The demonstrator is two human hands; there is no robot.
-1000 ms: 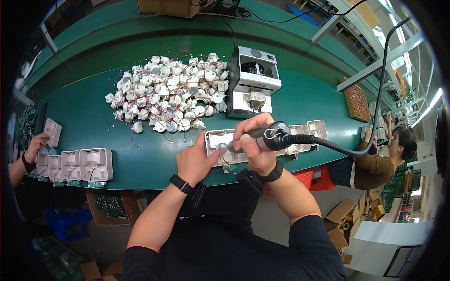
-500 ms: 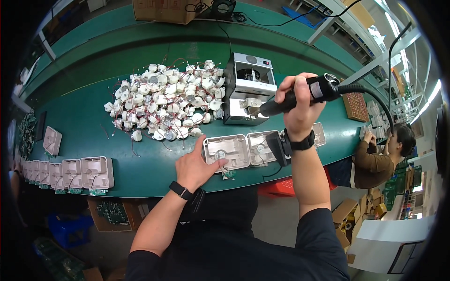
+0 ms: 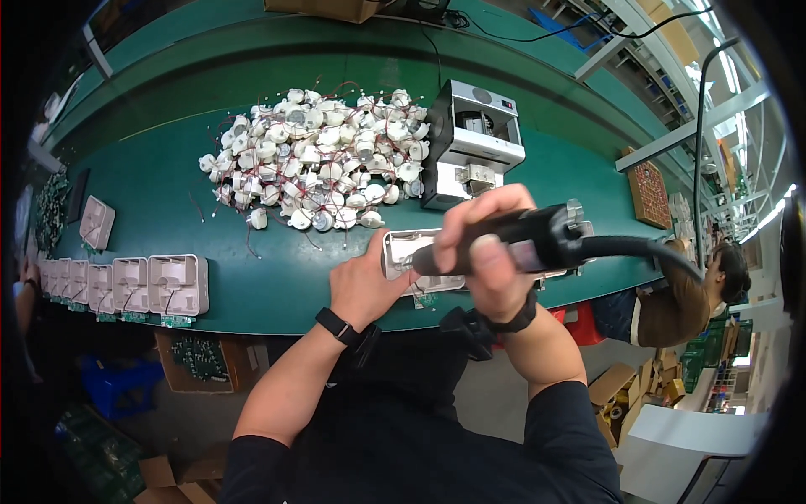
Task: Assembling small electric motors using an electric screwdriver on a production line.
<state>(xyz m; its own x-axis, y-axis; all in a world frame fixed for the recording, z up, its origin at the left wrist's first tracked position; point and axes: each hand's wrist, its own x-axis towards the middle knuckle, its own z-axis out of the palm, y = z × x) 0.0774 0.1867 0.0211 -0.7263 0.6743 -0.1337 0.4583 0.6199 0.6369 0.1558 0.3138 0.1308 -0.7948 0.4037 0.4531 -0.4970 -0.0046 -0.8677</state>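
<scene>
My right hand (image 3: 495, 260) is wrapped round a black corded electric screwdriver (image 3: 537, 239), tilted with its front end down over an open white plastic housing (image 3: 401, 238). The driver's tip is hard to make out inside the housing. My left hand (image 3: 361, 281) grips the housing's left end, thumb over the near side and index finger along the far left corner. A small green circuit board (image 3: 426, 300) hangs off the housing's near side. More white housings stand to the right, mostly hidden behind the driver and my right hand.
Beyond lies a heap of small white motors with red wires (image 3: 319, 160), beside a screw feeder (image 3: 474, 151). Several housings with boards (image 3: 178, 286) line the bench's left edge. A co-worker (image 3: 672, 294) sits at the right. A brown tray (image 3: 646, 189) rests on the far right.
My right hand has brought the screwdriver from the screw feeder down and left, into the housing under my left hand. My left hand keeps its hold.
</scene>
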